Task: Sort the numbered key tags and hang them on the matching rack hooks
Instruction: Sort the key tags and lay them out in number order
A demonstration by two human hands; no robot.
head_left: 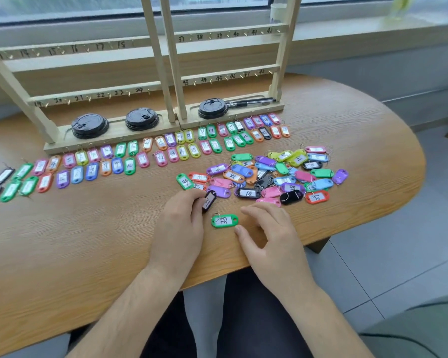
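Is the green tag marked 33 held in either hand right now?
No, the green tag lies flat on the table between the left hand, which holds a black tag, and the open right hand.

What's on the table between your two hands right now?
A green tag marked 33 lies flat between the left hand and right hand, seen in the head view.

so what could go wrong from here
The pile is heaped, rings overlapping, so pulling one tag may drag others into the sorted rows. The black tag pinched by the left hand is tilted, so its number could be misread. The right hand hovers by the green tag 33 and might nudge it.
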